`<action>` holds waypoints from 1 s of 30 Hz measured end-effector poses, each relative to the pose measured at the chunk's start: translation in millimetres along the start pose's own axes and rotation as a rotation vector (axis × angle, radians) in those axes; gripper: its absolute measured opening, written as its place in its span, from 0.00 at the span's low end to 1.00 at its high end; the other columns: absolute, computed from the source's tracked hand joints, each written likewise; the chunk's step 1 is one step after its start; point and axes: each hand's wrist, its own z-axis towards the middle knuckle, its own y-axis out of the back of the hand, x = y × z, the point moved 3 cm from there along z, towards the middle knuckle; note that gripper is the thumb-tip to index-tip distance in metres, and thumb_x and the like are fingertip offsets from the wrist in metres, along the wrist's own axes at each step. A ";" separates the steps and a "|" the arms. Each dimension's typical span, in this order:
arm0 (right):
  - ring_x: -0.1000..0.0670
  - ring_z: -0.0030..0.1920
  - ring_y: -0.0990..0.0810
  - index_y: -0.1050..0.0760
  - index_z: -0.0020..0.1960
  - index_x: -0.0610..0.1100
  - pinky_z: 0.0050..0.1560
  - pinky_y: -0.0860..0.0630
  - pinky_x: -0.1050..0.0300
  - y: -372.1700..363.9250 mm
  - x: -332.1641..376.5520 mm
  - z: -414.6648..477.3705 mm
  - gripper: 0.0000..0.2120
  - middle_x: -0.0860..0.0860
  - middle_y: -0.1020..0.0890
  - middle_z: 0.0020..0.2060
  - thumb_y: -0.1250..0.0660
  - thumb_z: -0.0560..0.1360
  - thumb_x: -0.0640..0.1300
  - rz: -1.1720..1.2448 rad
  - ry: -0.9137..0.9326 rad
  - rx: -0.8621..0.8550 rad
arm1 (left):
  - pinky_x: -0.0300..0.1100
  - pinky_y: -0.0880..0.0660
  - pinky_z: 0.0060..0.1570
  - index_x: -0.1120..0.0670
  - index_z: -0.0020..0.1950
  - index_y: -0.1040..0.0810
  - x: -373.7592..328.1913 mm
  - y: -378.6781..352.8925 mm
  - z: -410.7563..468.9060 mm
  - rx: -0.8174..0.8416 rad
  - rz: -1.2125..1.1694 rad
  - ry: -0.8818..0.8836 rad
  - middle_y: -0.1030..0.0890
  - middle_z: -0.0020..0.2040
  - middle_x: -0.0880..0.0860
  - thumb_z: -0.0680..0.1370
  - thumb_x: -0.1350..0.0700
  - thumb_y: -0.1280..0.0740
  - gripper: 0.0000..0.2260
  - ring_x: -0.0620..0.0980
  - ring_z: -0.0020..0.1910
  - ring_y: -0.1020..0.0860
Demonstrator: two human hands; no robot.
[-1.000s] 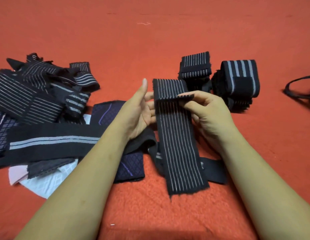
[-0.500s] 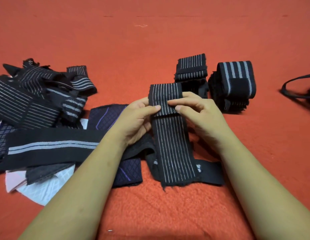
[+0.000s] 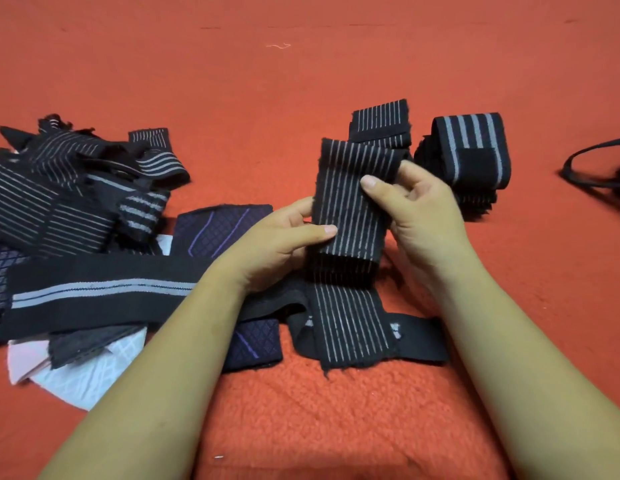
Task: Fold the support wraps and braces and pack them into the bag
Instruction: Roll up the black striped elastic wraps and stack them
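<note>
- Shortening below your grip, the loose tail of the striped wrap (image 3: 350, 209) is trailing on the fuzzy red mat (image 3: 301, 410). You are turning another layer over, so this fold is probably nearing its end.
- Your left hand (image 3: 277, 244) is pinching the flat, ribbed elastic bundle at one edge, thumb on top, while your right hand (image 3: 419, 216) is pinching the other.
- Beyond your grip, a folded wrap (image 3: 381, 123) and a rolled brace (image 3: 471, 150) are waiting; left of it, a tangled heap (image 3: 59, 202) is lying unfolded.
- No bag is clearly showing.
</note>
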 end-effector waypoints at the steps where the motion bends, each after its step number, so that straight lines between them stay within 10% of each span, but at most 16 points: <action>1: 0.45 0.53 0.16 0.20 0.55 0.41 0.58 0.21 0.47 1.1 3.6 0.9 0.08 0.44 0.14 0.50 0.31 0.77 0.36 0.011 0.061 -0.005 | 0.40 0.21 0.51 0.58 0.59 0.23 2.0 -2.2 0.7 -0.004 0.057 0.030 0.16 0.52 0.52 0.78 0.61 0.35 0.11 0.49 0.50 0.18; 8: 0.50 0.54 0.19 0.18 0.50 0.49 0.60 0.24 0.49 -5.9 13.8 0.9 0.11 0.51 0.15 0.48 0.32 0.76 0.34 0.055 0.231 0.081 | 0.49 0.26 0.47 0.61 0.53 0.21 3.3 -1.6 6.7 -0.219 0.025 0.121 0.19 0.49 0.63 0.79 0.51 0.35 0.13 0.59 0.48 0.22; 14: 0.58 0.64 0.22 0.19 0.49 0.47 0.63 0.28 0.65 -11.9 7.7 -6.3 0.07 0.49 0.20 0.62 0.28 0.72 0.39 -0.132 0.079 0.155 | 0.41 0.18 0.42 0.63 0.53 0.20 -3.6 11.6 12.0 -0.399 -0.319 0.057 0.15 0.44 0.56 0.80 0.59 0.36 0.09 0.49 0.41 0.17; 16: 0.48 0.64 0.21 0.18 0.48 0.48 0.67 0.29 0.53 -12.4 0.9 -9.2 0.09 0.41 0.19 0.59 0.29 0.74 0.35 -0.187 0.008 0.180 | 0.41 0.18 0.42 0.66 0.55 0.21 -7.6 15.7 12.2 -0.437 -0.414 0.024 0.15 0.45 0.58 0.83 0.62 0.42 0.11 0.50 0.41 0.15; 18: 0.37 0.60 0.21 0.17 0.48 0.47 0.65 0.30 0.39 -12.3 -3.9 -10.7 0.13 0.37 0.20 0.55 0.31 0.74 0.30 -0.247 -0.025 0.214 | 0.47 0.18 0.50 0.69 0.61 0.24 -10.7 19.5 10.5 -0.450 -0.526 0.008 0.16 0.53 0.63 0.84 0.61 0.46 0.16 0.55 0.50 0.15; 21: 0.53 0.40 0.22 0.18 0.51 0.43 0.45 0.25 0.57 -12.1 -7.6 -11.4 0.14 0.47 0.16 0.40 0.36 0.75 0.27 -0.265 -0.076 0.297 | 0.58 0.24 0.61 0.67 0.64 0.26 -7.6 26.3 10.2 -0.494 -0.597 0.010 0.20 0.62 0.66 0.85 0.56 0.48 0.18 0.62 0.61 0.20; 26: 0.57 0.41 0.21 0.21 0.51 0.42 0.41 0.26 0.65 -16.7 -13.5 -11.6 0.11 0.49 0.17 0.43 0.35 0.77 0.28 -0.312 -0.075 0.365 | 0.54 0.19 0.55 0.65 0.63 0.24 -9.6 19.3 10.0 -0.441 -0.550 0.002 0.18 0.57 0.64 0.85 0.47 0.45 0.22 0.60 0.55 0.17; 30: 0.51 0.43 0.25 0.26 0.51 0.43 0.47 0.29 0.55 -20.4 -18.6 -12.6 0.17 0.46 0.22 0.42 0.39 0.70 0.25 -0.262 -0.139 0.454 | 0.52 0.17 0.50 0.64 0.58 0.23 -7.5 21.1 11.5 -0.476 -0.416 -0.099 0.17 0.50 0.63 0.83 0.61 0.40 0.09 0.57 0.46 0.16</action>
